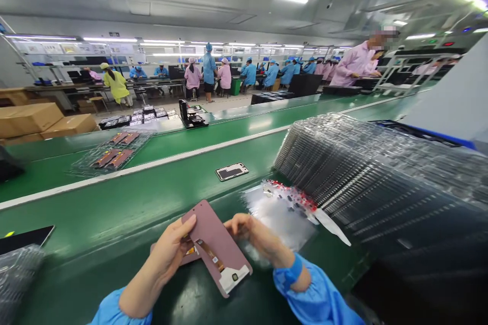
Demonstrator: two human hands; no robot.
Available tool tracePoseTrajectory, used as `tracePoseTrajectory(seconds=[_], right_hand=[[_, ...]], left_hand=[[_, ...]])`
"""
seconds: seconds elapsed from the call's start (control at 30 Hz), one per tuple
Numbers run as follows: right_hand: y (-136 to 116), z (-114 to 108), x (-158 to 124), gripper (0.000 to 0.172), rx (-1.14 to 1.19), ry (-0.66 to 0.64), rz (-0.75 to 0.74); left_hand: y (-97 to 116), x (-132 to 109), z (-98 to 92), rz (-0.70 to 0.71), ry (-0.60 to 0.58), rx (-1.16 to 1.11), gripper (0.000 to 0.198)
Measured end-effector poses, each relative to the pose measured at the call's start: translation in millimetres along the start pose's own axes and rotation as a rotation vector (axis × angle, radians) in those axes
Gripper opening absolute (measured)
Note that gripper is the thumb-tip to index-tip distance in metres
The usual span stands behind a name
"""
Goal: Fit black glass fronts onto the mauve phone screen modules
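Observation:
My left hand (170, 249) is closed on a phone screen panel (223, 244), its thumb pressed on the mauve back. A brown flex cable (211, 255) runs down that back towards a whitish end strip with a small dark square. Behind it, partly hidden by my fingers, is a second mauve panel (189, 258) with a bit of yellow showing. My right hand (259, 236) has curled fingers at the first panel's upper right edge; the fingertips are partly hidden there. Beside that hand lies a pile of clear plastic films (284, 216) with red and black tabs.
A tall stack of clear plastic trays (343, 162) stands on the right. On the green bench (95, 233) lies a phone frame (232, 171). A tray of mauve panels (116, 150) is farther left, and more clear trays (19, 279) are at lower left. Co-workers sit and stand beyond.

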State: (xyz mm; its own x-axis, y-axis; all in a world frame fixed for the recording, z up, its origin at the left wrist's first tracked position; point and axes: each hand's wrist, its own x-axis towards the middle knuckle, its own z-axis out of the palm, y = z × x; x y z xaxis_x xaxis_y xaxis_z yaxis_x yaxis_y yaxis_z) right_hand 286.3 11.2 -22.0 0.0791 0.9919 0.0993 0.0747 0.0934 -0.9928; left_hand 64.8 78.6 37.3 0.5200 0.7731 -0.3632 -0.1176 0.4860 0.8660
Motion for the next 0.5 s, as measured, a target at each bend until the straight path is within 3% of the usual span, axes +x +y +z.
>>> tracePoseTrajectory(seconds=[0.07, 0.1, 0.17, 0.27, 0.4, 0.5], right_hand=[[5.4, 29.4, 2.3, 0.095, 0.228, -0.208, 0.047], [9.9, 38.0, 4.4, 0.095, 0.5, -0.323, 0.135], [20.3, 43.5, 9.9, 0.088, 0.92, -0.386, 0.263], [32.9, 33.2, 18.2, 0.076, 1.129, -0.287, 0.265], [41.8, 17.1, 23.8, 0.074, 1.174, -0.209, 0.208], [50.3, 12.2, 26.1, 0.073, 1.177, -0.178, 0.208]], left_hand=[[-3.0, 15.5, 10.3, 0.04, -0.123, 0.155, 0.038], [-4.0, 25.2, 13.9, 0.059, -0.169, 0.244, 0.042], [-3.5, 50.4, 17.4, 0.1, -0.21, 0.391, 0.054], [3.3, 104.1, 15.7, 0.163, -0.154, 0.548, 0.064], [12.0, 182.9, 14.4, 0.261, 0.019, 0.876, 0.041], [8.8, 223.4, 17.1, 0.333, 0.128, 1.076, 0.046]])
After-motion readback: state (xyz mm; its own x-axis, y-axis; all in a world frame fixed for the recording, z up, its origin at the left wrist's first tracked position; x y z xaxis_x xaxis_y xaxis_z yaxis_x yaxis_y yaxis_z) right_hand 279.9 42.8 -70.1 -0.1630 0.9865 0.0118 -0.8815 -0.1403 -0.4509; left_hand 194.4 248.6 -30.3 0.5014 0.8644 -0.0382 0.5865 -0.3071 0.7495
